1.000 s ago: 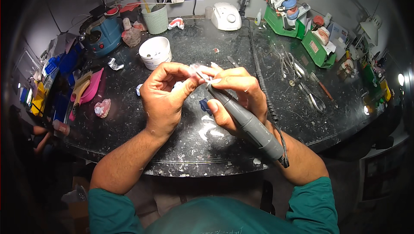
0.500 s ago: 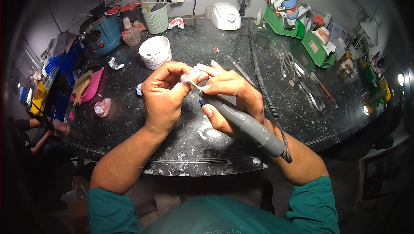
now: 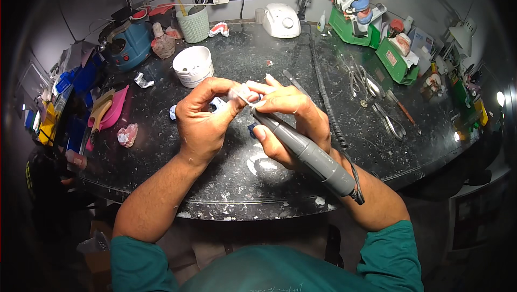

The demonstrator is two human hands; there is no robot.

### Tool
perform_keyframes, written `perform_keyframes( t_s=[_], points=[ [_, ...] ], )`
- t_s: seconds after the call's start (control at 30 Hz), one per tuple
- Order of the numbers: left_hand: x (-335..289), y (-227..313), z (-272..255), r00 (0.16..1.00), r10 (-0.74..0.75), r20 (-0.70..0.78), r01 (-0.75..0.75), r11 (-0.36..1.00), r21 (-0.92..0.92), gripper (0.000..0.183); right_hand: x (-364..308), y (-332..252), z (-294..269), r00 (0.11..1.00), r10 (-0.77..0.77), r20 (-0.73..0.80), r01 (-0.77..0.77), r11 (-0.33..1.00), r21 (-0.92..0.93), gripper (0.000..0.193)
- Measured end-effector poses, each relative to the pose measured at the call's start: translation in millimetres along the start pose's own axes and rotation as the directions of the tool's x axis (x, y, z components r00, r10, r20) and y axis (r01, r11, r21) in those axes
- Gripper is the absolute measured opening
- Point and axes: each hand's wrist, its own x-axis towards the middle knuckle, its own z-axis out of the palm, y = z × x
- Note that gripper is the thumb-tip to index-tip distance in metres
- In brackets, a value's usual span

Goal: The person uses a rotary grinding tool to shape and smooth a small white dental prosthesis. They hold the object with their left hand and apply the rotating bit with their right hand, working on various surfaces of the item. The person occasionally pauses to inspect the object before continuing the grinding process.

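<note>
My right hand (image 3: 299,117) is wrapped round a grey rotary handpiece (image 3: 309,157), which slants up to the left with its cord trailing from the lower end. Its thin tip meets a small pale piece (image 3: 247,95) pinched in the fingertips of my left hand (image 3: 203,122). Fingers of both hands cover most of that piece, so its exact shape cannot be made out. The two hands touch or nearly touch over the middle of the black worktop (image 3: 226,184). A dark blue bit shows beside my right thumb.
A white tub (image 3: 194,67) stands just beyond my left hand. Farther back are a white control unit (image 3: 281,21) and a woven cup (image 3: 193,25). Green bins (image 3: 353,27) and metal hand tools (image 3: 371,84) lie right. A pink dustpan (image 3: 114,109) and a plaster lump (image 3: 127,135) lie left.
My left fingers have shifted slightly and the pale piece has turned a little against the tip. More of a blue-white scrap shows behind my left hand. At the far left, another person has moved.
</note>
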Motion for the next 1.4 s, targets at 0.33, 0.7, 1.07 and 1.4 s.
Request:
perform_keyframes(
  t_s=[0.33,0.7,1.07,1.4],
  points=[
    [16,-6,-15,0.93,0.35,0.117,-0.368,0.877,0.307,0.014,3,-2,-2,1.0,-0.002,0.031,0.002,1.0,0.012,0.038],
    [15,-8,-16,0.931,0.353,0.099,-0.366,0.888,0.279,0.016,1,-1,0,0.999,0.029,-0.014,-0.028,0.998,0.057,0.037],
    [17,-4,-16,0.911,0.391,0.128,-0.411,0.847,0.337,0.014,2,-2,-2,1.0,0.03,0.0,-0.03,0.998,0.06,0.038],
    [13,-8,-15,0.937,0.339,0.091,-0.35,0.895,0.277,0.013,2,-3,-1,1.0,0.001,-0.003,-0.001,0.999,0.042,0.038]
  ],
)
